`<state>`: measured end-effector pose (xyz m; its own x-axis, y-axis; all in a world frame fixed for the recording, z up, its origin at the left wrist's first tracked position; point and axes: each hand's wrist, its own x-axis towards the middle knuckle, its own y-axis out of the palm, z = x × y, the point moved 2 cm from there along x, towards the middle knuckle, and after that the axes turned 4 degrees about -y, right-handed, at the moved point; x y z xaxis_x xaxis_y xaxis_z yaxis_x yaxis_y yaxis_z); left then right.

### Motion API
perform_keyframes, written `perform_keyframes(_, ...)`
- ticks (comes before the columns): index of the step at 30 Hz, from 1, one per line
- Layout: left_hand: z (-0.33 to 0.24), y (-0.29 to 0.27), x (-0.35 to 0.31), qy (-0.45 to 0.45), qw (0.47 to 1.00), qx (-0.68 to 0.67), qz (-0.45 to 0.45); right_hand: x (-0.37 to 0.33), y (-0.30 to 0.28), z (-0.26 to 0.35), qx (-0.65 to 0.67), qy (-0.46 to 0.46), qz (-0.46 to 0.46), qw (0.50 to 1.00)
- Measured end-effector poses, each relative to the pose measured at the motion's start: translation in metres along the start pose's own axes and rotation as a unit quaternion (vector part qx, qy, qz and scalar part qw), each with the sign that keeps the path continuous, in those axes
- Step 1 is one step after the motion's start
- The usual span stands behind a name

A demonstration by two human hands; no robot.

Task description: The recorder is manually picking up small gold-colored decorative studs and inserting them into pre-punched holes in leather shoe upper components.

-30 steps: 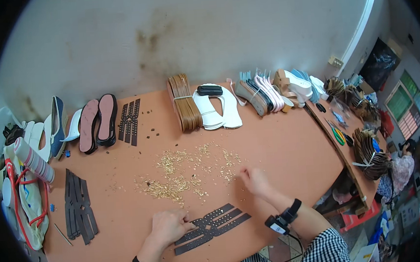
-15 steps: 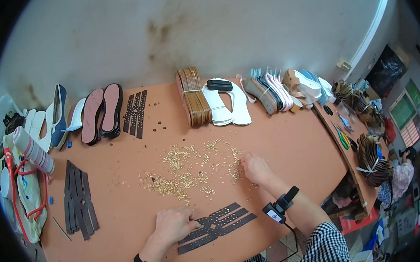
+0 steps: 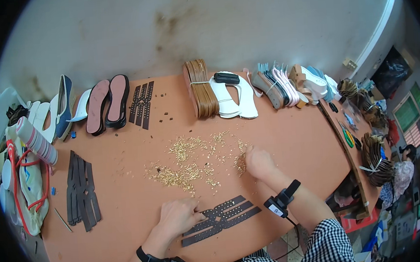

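Note:
A dark brown cut-out strap piece (image 3: pixel 221 219) with rows of holes lies near the table's front edge. Many of its holes carry small gold studs. My left hand (image 3: pixel 179 217) is bent over the strap's left end, fingers curled and fingertips touching it; anything pinched there is too small to make out. Loose gold studs (image 3: pixel 181 174) are scattered across the middle of the table. At their right edge my right hand (image 3: pixel 261 162) rests with fingers closed together and tips down among the studs. Its fingertips are partly hidden.
More dark strap pieces (image 3: pixel 81 191) are stacked at the left, and another strap (image 3: pixel 142 105) lies farther back. Pink-topped soles (image 3: pixel 117 101), banded brown bundles (image 3: pixel 200 90) and white cut pieces (image 3: pixel 239 99) line the wall. A striped cup stack (image 3: pixel 38 140) leans at left.
The whole view has shifted slightly, so the table sits a little higher and farther right. Both hands stay in nearly the same places relative to the strap and the studs.

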<state>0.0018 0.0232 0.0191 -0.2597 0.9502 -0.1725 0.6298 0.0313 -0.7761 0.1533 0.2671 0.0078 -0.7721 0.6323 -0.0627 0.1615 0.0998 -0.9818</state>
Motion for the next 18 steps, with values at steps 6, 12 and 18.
perform_keyframes(6, -0.003, 0.000, 0.006, 0.014, 1.000, 0.020, 0.015, -0.002, 0.014, -0.028, 0.074, -0.019, -0.006, 0.997)
perform_keyframes(12, 0.005, 0.005, 0.001, 0.014, 1.000, 0.012, -0.007, -0.071, -0.017, 0.025, 0.238, -0.080, -0.016, 0.968)
perform_keyframes(18, 0.004, 0.005, 0.002, 0.011, 1.000, 0.004, -0.010, -0.144, -0.027, 0.062, 0.304, -0.155, 0.030, 0.940)
